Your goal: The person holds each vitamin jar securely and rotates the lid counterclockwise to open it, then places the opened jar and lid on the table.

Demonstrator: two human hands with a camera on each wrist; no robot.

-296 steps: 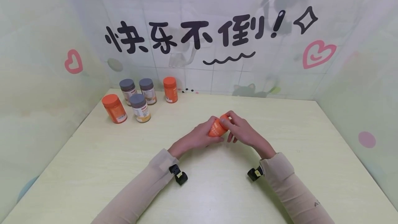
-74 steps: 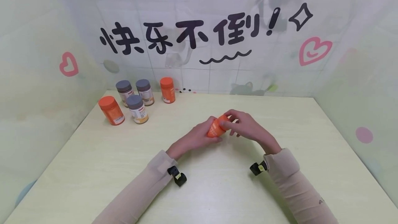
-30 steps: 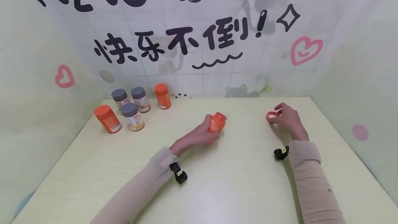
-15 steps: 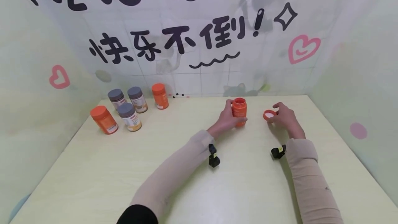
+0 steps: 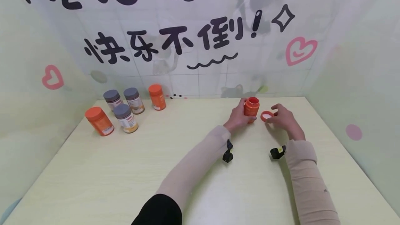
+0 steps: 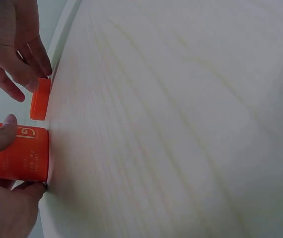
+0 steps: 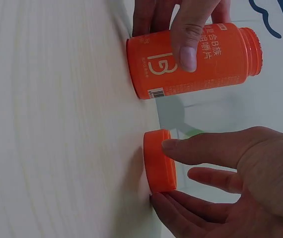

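My left hand (image 5: 236,118) grips an uncapped orange supplement bottle (image 5: 251,108), which stands upright at the back right of the table. Its open mouth faces up. In the right wrist view, the thumb lies across the front of the bottle (image 7: 156,49). Just to its right, the orange cap (image 5: 267,116) lies with its white inside up. My right hand (image 5: 285,119) holds this cap at its edge, thumb on one side and fingers on the other. A small gap separates the cap (image 6: 39,101) from the bottle (image 6: 27,153) in the left wrist view.
At the back left of the table (image 5: 125,169) stand two capped orange bottles, one in front (image 5: 100,122) and one behind (image 5: 157,98). Three grey-lidded jars (image 5: 126,119) are grouped between them. A printed cloth backdrop (image 5: 175,61) rises behind the table.
Both hands were on the capped bottle at first. The cap came off and the right hand put it down at the right. The left hand then brought the bottle rightward and upright beside it.
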